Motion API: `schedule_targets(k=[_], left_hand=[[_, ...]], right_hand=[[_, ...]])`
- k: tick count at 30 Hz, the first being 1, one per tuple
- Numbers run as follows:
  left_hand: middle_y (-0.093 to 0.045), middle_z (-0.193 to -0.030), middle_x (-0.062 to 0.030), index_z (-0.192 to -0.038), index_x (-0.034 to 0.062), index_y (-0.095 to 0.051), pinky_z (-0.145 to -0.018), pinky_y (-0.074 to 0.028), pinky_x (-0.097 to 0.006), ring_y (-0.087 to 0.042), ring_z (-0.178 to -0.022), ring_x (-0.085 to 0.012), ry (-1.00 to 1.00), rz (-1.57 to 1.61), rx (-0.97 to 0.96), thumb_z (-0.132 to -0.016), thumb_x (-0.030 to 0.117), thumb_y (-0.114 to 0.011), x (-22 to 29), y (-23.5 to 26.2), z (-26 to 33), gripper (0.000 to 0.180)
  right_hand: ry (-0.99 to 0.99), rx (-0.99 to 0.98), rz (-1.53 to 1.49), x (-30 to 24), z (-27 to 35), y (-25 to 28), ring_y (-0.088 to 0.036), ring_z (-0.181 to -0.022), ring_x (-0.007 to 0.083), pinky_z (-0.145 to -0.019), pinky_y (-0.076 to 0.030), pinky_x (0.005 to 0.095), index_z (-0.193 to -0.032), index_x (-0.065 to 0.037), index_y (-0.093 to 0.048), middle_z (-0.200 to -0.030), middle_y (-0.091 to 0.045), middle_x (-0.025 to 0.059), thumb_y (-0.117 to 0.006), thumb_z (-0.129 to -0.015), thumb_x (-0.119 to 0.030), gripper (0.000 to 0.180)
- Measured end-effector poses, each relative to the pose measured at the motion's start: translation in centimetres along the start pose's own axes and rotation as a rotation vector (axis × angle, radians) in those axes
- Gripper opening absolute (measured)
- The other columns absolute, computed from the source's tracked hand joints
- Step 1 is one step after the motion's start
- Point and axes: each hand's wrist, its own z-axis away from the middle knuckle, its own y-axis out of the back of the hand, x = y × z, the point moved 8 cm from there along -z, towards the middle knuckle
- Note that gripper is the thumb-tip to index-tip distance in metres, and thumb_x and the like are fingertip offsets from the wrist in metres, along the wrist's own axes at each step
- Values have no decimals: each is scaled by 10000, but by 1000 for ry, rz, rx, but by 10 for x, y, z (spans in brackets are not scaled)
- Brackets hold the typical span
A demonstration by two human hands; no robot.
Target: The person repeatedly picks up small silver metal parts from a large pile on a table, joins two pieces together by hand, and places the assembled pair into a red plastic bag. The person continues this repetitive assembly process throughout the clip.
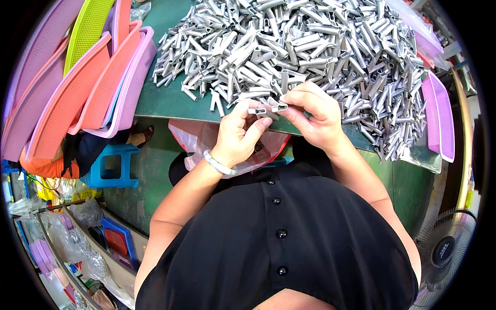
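Note:
Just over the near edge of a green table (170, 103), my two hands meet at small grey metal tube pieces. My left hand (240, 132) is closed, thumb against fingers, on a short metal tube (257, 111) with its open end showing. A second metal tube (279, 107) is pinched between thumb and fingertips of my right hand (315, 113). The two pieces are side by side; whether they touch or join I cannot tell. Beyond my hands spreads a large heap of similar metal tubes (289, 46), some slit or forked at an end.
Stacked purple, orange and green plastic baskets (67, 103) stand at the left, a purple basket (439, 116) at the right edge. Below the table edge hangs a red-rimmed clear bag (199, 137). A blue stool (116, 165), a seated person's leg (137, 138) and a fan (444, 250) are nearby.

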Motion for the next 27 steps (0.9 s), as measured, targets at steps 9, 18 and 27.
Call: schedule_targets(k=[9,18,27], left_hand=[[-569,-1091,-112,-1159,33,-415,-723,-549,-289,-626,-870,-165,201,290,-35,-880,-22,-494,-6,-6,10,295],[-610,-907,-79,-1016,64,-522,-531,-495,-220,-622,-729,-140,443,474,-74,-876,59,-599,-27,-12,31,159],[-625,-975,-109,-911,21,-539,-610,-527,-229,-623,-719,-118,375,345,72,-876,43,-582,-25,-7,22,60]], right_hand=[[-14,-55,-105,-6,5,0,-564,-634,129,-557,-436,226,-883,-15,-644,-760,-598,57,-710,-721,32,181],[-242,-230,-191,4,16,-21,-641,-677,165,-595,-491,266,-908,-18,-654,-764,-651,83,-661,-824,-78,104],[-224,-32,372,19,-16,-6,-630,-656,263,-592,-489,322,-1057,-19,-584,-785,-631,133,-663,-807,-95,273]])
